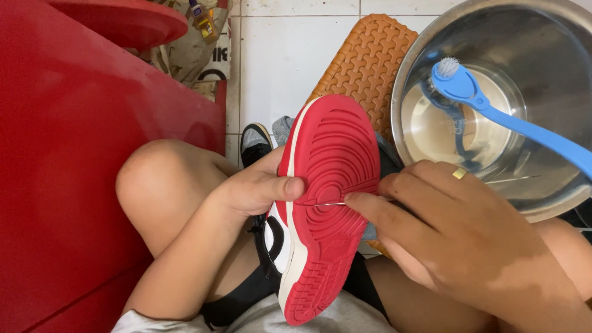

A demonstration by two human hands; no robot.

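A sneaker (327,160) with a red grooved sole, white midsole and black upper is turned sole-up over my lap. My left hand (259,185) grips its left edge, thumb pressed on the sole. My right hand (444,228), a gold ring on one finger, pinches a thin metal pin (330,204) whose tip lies in a groove near the sole's middle. A second dark shoe (254,143) lies on the floor behind the sneaker, partly hidden.
A steel basin (542,37) with water sits at the right, a blue long-handled brush (493,111) resting in it. An orange woven mat (367,58) lies under it on white tiles. A red plastic surface (80,154) fills the left.
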